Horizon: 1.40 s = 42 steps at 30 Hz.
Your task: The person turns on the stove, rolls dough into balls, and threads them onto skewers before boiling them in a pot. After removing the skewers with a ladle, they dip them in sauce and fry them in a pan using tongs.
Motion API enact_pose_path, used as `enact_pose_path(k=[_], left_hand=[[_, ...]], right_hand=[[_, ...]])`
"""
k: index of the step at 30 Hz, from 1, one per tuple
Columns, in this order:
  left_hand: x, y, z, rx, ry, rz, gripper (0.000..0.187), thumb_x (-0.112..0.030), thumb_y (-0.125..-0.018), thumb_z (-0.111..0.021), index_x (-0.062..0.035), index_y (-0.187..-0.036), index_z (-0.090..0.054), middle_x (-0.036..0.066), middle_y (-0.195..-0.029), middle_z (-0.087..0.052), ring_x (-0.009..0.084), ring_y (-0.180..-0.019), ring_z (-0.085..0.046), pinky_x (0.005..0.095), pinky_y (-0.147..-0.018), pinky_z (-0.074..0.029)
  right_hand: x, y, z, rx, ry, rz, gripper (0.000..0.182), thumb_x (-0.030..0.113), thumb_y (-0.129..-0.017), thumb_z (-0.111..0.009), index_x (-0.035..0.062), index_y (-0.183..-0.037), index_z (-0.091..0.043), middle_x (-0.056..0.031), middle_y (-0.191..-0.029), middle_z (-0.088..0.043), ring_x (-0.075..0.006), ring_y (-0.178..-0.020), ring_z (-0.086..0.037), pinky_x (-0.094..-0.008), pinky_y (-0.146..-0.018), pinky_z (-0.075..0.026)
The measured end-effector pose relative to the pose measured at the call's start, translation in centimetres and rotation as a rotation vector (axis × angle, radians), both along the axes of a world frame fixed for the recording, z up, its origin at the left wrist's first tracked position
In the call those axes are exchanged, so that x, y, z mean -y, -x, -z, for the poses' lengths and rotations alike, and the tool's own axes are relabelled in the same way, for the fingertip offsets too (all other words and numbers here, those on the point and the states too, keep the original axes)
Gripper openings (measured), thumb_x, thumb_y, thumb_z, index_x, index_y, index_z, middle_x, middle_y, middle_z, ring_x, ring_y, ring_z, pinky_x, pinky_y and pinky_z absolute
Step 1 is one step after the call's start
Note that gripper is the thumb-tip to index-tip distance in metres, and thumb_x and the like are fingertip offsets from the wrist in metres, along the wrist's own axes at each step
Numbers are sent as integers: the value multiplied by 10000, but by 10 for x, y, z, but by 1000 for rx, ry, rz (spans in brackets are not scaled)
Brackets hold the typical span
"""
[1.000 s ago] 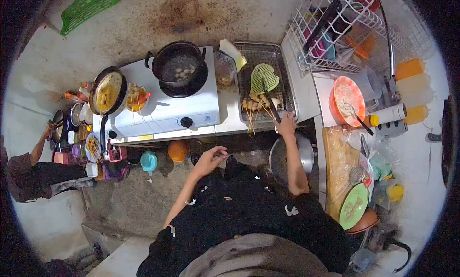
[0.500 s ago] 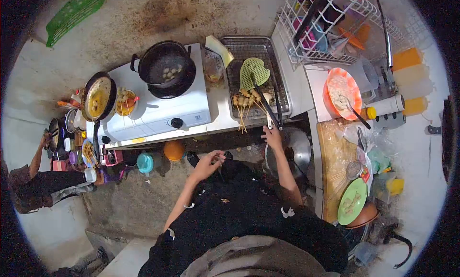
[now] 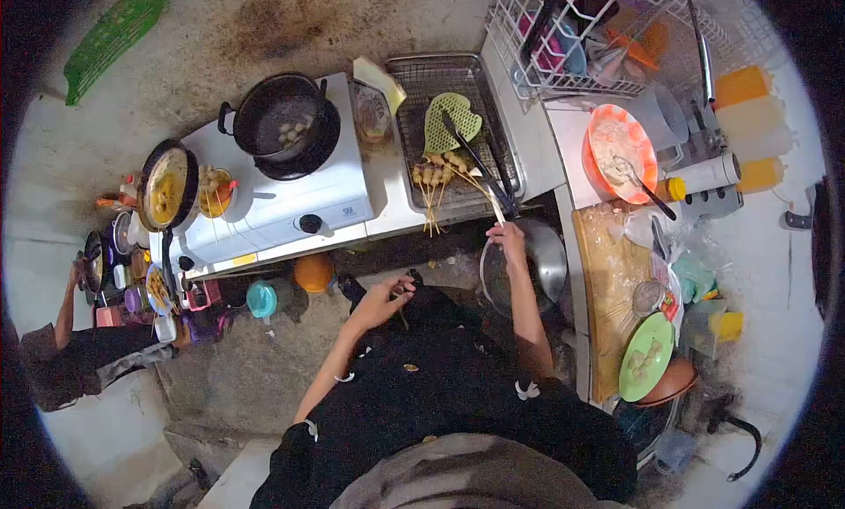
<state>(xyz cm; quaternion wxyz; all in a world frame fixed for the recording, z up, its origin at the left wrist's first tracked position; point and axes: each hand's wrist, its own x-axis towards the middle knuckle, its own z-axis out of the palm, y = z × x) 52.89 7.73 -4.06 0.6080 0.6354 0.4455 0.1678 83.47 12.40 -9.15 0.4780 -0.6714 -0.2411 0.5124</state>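
Note:
My right hand (image 3: pixel 508 241) is closed on a slim white-handled utensil (image 3: pixel 498 211) at the front edge of the metal tray (image 3: pixel 521 179). The utensil points away from me, toward several skewers of small balls (image 3: pixel 431 173) lying on the tray's wire rack. Behind them sit a green perforated scoop (image 3: pixel 449 121) and black tongs (image 3: pixel 480 161), whose ends reach close to the utensil. My left hand (image 3: pixel 383 303) hovers before my body, fingers curled in toward the thumb; I cannot tell what is in them.
On the white stove (image 3: pixel 290 214) stand a black pot (image 3: pixel 280 113) with several balls in liquid and a frying pan (image 3: pixel 167 188) with yellow liquid. To the right are an orange bowl (image 3: pixel 620 148), a wooden board (image 3: pixel 603 280) and a green plate (image 3: pixel 647 357). Another person (image 3: pixel 57 359) works at far left.
My right hand has drawn slightly back, its fingers wrapped round the white handle, which now lies at a different angle. My left hand stays nearly in place. The view has shifted slightly.

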Motion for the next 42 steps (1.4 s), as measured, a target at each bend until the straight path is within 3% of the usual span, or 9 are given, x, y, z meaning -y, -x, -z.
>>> enact_pose_path(k=[9, 20, 25, 26, 29, 33, 36, 39, 42], left_hand=[[-2, -16, 11, 40, -103, 87, 324, -106, -808, -541, -10, -1109, -473, 81, -953, -601, 178, -837, -584, 292, -715, -448], [-9, -37, -15, 90, -39, 188, 347, -135, -839, -522, -11, -1153, -444, 77, -987, -585, 170, -887, -565, 295, -760, -432], [-27, -64, -53, 403, -11, -253, 382, -194, -903, -434, -1, -1227, -373, 53, -977, -560, 128, -888, -525, 264, -820, -415], [-30, -65, -58, 429, -48, -346, 328, -203, -899, -435, -26, -1174, -448, 98, -983, -559, 173, -886, -537, 277, -776, -418], [-40, -48, -72, 180, -211, -406, 258, -181, -886, -447, -21, -1069, -533, 124, -916, -560, 216, -891, -540, 289, -772, -412], [-41, -23, -76, 62, -443, -457, 229, -162, -872, -455, -19, -1010, -569, 127, -859, -551, 275, -900, -524, 329, -781, -405], [-46, -11, -82, 122, -399, -543, 247, -164, -868, -460, -9, -1034, -557, 138, -953, -520, 286, -914, -515, 334, -820, -390], [-55, 13, -81, 170, -478, -610, 285, -174, -869, -463, -9, -1097, -510, 130, -1053, -478, 261, -915, -518, 319, -830, -389], [-54, 48, -97, 202, -296, -538, 295, -146, -850, -508, -23, -1118, -486, 81, -1094, -504, 154, -902, -519, 270, -789, -412]], right_hand=[[19, 11, -13, 34, -140, 41, 253, 176, -856, -368, -35, -858, -507, -144, -709, -611, -163, -566, -565, -253, -541, -451], [60, 47, -52, 65, -246, -73, 219, 167, -910, -304, -7, -949, -432, -109, -736, -584, -153, -579, -540, -265, -573, -442], [68, 88, -106, -164, -244, -382, 229, 198, -934, -289, 17, -980, -421, -92, -766, -570, -146, -621, -545, -250, -560, -418], [67, 96, -109, -195, -244, -482, 224, 206, -931, -293, 28, -980, -419, -93, -761, -568, -129, -622, -534, -227, -566, -387], [60, 115, -106, -264, -228, -643, 211, 203, -929, -306, 35, -1012, -405, -87, -765, -562, -116, -631, -526, -212, -576, -361], [32, 148, -128, -73, -230, -735, 217, 156, -917, -361, 21, -1086, -378, -118, -822, -562, -195, -686, -559, -278, -608, -407], [10, 176, -138, 568, -436, -718, 271, 135, -882, -407, 32, -1123, -339, -260, -859, -556, -417, -790, -557, -482, -656, -425], [-28, 198, -156, 570, -487, -735, 265, 151, -878, -416, 39, -1108, -349, -260, -837, -561, -429, -770, -548, -500, -639, -417], [-90, 212, -182, 819, -461, -818, 265, 170, -858, -452, 30, -1068, -371, -237, -786, -562, -421, -750, -547, -497, -638, -423]])
